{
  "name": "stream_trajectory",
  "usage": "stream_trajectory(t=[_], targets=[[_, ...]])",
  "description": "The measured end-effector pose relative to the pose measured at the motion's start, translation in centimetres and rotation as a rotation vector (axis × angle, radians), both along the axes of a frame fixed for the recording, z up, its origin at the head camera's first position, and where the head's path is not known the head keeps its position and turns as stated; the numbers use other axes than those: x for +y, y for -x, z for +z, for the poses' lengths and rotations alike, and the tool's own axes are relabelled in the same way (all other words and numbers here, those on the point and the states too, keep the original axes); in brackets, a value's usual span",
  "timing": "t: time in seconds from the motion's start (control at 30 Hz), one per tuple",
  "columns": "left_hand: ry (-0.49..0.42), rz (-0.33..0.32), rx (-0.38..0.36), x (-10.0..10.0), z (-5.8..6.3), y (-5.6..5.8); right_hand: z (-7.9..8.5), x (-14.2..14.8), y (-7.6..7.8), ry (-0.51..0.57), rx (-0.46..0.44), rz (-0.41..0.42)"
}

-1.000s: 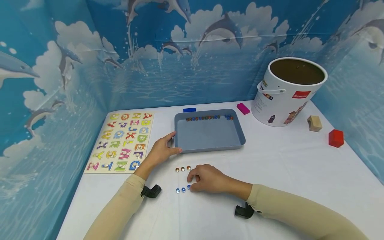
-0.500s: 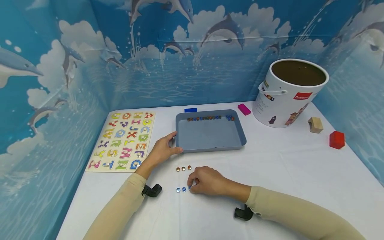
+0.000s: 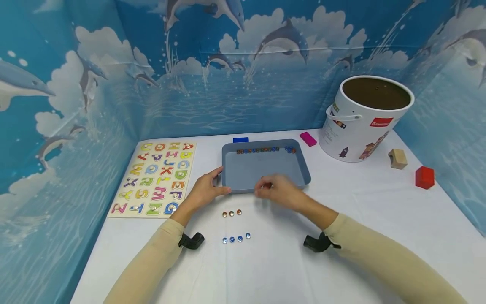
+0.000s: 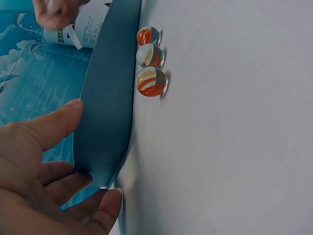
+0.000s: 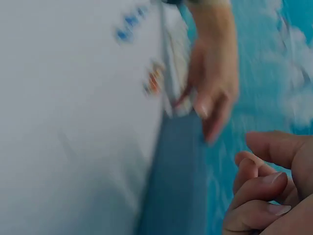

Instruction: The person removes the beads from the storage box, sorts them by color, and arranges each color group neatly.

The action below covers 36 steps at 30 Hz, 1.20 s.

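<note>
My left hand (image 3: 204, 190) grips the near-left corner of a grey tray (image 3: 265, 173), thumb and fingers spread about it. In the left wrist view, digits of this hand (image 4: 54, 171) lie at the rim and by the corner's base. Over the tray's near edge hangs my blurred right hand (image 3: 279, 191); the right wrist view shows its fingers (image 5: 259, 191) loosely bent, with nothing visible between thumb and index. In front of the tray, three orange-swirled marbles (image 3: 231, 213) form a row. Nearer lies a row of several blue marbles (image 3: 240, 239). More marbles (image 3: 258, 150) line the tray's back wall.
A wooden alphabet board (image 3: 153, 179) lies left of the tray. Behind stand a blue block (image 3: 241, 139) and a magenta block (image 3: 308, 138). To the right are a large white bucket (image 3: 364, 122), a notched wooden block (image 3: 398, 158) and a red block (image 3: 424, 177).
My right hand has left the blue row and moved forward over the tray's near edge. A blue marble now shows at the row's right end. The left hand stays at the tray corner.
</note>
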<state>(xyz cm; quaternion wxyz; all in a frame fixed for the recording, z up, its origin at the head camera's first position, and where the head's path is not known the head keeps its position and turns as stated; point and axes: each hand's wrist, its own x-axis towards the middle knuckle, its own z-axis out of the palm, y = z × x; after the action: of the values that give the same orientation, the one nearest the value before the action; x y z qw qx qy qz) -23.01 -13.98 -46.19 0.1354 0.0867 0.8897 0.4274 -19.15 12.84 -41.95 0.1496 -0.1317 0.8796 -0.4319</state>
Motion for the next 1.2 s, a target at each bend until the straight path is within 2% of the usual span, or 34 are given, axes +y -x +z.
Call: stream_trajectory(t=[0.13,0.2,0.3,0.4,0.53,0.8,0.93,1.07,1.2], targets=[[0.013,-0.005,0.012,0.0,-0.1,0.0,1.8,3.1,5.6,0.157,-0.069,-0.253],[0.018,0.0,0.015,-0.1,-0.1,0.0,2.2,4.1,8.1,0.195,-0.063,-0.354],[0.019,0.007,0.014,-0.2,-0.2,0.0,1.9,4.8,11.0,0.167,-0.071,-0.445],[0.008,0.006,0.016,-0.2,-0.2,-0.1,0.9,5.1,12.6,0.11,-0.113,-0.478],[-0.009,0.003,0.018,-0.1,-0.3,-0.1,-0.6,5.3,13.9,0.03,-0.133,-0.473],[-0.011,0.016,0.027,0.1,-0.3,0.1,-2.0,4.8,15.2,-0.203,-0.05,-0.438],[-0.012,0.018,0.022,0.1,-0.2,0.1,-2.0,4.3,15.3,-0.261,-0.033,-0.457],[-0.018,0.02,0.011,0.1,-0.2,0.0,-2.4,4.1,15.3,-0.282,-0.019,-0.498],[-0.023,0.024,0.004,0.1,-0.1,0.0,-2.7,4.1,15.3,-0.304,0.01,-0.503]])
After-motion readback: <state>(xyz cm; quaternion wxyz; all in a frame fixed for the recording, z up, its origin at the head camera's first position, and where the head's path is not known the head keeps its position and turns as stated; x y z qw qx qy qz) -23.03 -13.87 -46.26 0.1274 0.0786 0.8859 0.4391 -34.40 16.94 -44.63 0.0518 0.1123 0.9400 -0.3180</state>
